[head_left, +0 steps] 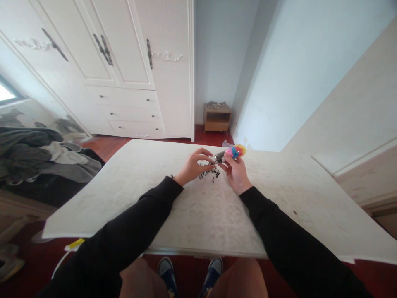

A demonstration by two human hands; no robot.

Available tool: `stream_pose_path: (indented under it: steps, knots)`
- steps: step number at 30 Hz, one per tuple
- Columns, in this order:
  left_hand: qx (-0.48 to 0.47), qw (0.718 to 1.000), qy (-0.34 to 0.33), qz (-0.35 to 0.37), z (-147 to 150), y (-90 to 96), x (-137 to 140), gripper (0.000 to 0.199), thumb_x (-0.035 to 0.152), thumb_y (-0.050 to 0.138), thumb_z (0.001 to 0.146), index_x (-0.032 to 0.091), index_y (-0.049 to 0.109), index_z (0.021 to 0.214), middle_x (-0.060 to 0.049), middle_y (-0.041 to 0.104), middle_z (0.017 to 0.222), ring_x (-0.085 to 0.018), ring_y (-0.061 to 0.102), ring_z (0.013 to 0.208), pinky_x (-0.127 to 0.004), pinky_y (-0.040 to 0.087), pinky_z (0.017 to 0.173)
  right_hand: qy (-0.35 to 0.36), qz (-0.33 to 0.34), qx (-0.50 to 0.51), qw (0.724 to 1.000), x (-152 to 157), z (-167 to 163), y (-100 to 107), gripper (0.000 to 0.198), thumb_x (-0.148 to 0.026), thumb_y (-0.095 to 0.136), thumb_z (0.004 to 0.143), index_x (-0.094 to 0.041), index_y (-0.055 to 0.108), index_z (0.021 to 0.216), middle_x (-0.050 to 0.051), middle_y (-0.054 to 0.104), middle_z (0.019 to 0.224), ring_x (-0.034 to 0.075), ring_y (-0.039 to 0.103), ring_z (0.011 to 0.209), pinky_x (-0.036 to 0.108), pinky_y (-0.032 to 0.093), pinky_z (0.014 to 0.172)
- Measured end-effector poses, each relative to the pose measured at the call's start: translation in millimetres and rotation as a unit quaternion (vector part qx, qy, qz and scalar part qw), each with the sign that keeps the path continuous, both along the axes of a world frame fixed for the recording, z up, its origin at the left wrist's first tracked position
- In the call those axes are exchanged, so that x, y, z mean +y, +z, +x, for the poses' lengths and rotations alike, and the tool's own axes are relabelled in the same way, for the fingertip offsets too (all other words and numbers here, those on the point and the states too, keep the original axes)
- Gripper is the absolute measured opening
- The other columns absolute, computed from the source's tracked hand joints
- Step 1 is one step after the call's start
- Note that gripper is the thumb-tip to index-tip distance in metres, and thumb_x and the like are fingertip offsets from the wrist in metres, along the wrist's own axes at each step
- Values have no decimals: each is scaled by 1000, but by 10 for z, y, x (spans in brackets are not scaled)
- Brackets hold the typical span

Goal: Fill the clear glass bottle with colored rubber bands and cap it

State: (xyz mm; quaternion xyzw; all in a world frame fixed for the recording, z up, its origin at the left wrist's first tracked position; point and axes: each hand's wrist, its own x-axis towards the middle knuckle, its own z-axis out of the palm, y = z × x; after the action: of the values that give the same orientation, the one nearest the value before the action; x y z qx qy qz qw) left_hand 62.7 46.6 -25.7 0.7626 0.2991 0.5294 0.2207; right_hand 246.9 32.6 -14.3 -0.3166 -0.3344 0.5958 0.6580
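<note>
Above the white-covered table [201, 219], my right hand [238, 174] grips a slim object with a bumpy pink, blue, red and yellow end [236, 151]. Its other part is a dark and silvery shaft [220, 156] pointing to the left. The fingers of my left hand [194, 166] are bent around the silvery tip of that shaft; what exactly they pinch is too small to tell. Just below both hands lies a loose pile of small black and silver pieces [213, 173], partly hidden by my left fingers.
Beyond the table stand a white wardrobe [124, 111] and a small wooden nightstand [217, 118] with cloth on top. Dark and white clothes [62, 161] are heaped at the left. A small brown speck [295, 212] lies on the tabletop at the right.
</note>
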Motion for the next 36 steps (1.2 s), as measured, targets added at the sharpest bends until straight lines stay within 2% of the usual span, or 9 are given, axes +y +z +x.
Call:
stream_pose_path:
  steps: [4,7,12,17,21,24,28,32,36]
  knots:
    - [-12,1000,11,-1,-21,14,-9,28,45,87,79,22,82,93,-9,70,106,-22,67,99,-41,55,94,-21,-4,3,1000,6,6,8,40,-38,96,61,-21,68,84,-4,75,81,14,72,77,31,65,75]
    - [22,1000,-15,-5,-14,5,-31,37,46,83,84,24,80,114,-11,66,121,-23,65,106,-45,55,101,-12,-9,6,1000,-1,0,15,40,-40,95,63,-21,69,87,-3,76,84,14,72,78,30,65,74]
    - [98,993,-68,-8,39,-16,-79,60,43,73,93,31,58,150,-14,50,145,-29,53,134,-49,45,117,47,-15,21,999,-37,-20,25,41,-41,96,63,-21,68,86,-2,77,86,15,73,79,30,65,76]
    - [43,999,-31,12,34,-24,-36,29,44,75,92,27,80,115,-11,65,122,-25,62,116,-47,51,107,56,-8,11,998,-60,-18,48,38,-41,95,64,-21,69,85,-1,78,86,16,73,79,34,66,80]
    - [-14,1000,-4,-5,7,3,-21,26,46,88,78,22,82,86,-8,71,103,-22,67,97,-41,56,93,44,-6,5,999,-52,-6,50,39,-40,96,63,-20,70,85,-2,77,84,15,72,78,32,65,78]
    - [-25,1000,3,-14,-3,33,-33,28,46,90,75,20,79,78,-8,71,101,-21,68,95,-40,56,92,30,-12,11,999,-38,1,39,41,-39,98,60,-20,71,84,-2,78,84,14,73,78,30,65,74]
    - [1,1000,-26,-14,5,21,-56,35,44,86,81,23,80,108,-11,68,118,-23,66,107,-43,55,101,28,-27,31,999,-26,5,33,39,-39,97,62,-20,70,85,-1,78,87,15,74,80,29,65,76]
    - [94,992,-76,-28,36,-41,-94,64,43,76,91,29,57,150,-15,47,149,-29,53,135,-48,46,117,40,-39,60,997,-46,-12,44,38,-37,97,62,-20,71,83,-1,79,87,14,74,79,28,65,78]
    - [100,992,-78,-24,49,-51,-93,50,41,66,99,31,60,147,-14,49,145,-29,49,140,-47,43,120,64,-45,63,995,-79,-44,53,40,-36,99,57,-19,72,81,-2,78,81,13,72,73,24,64,70]
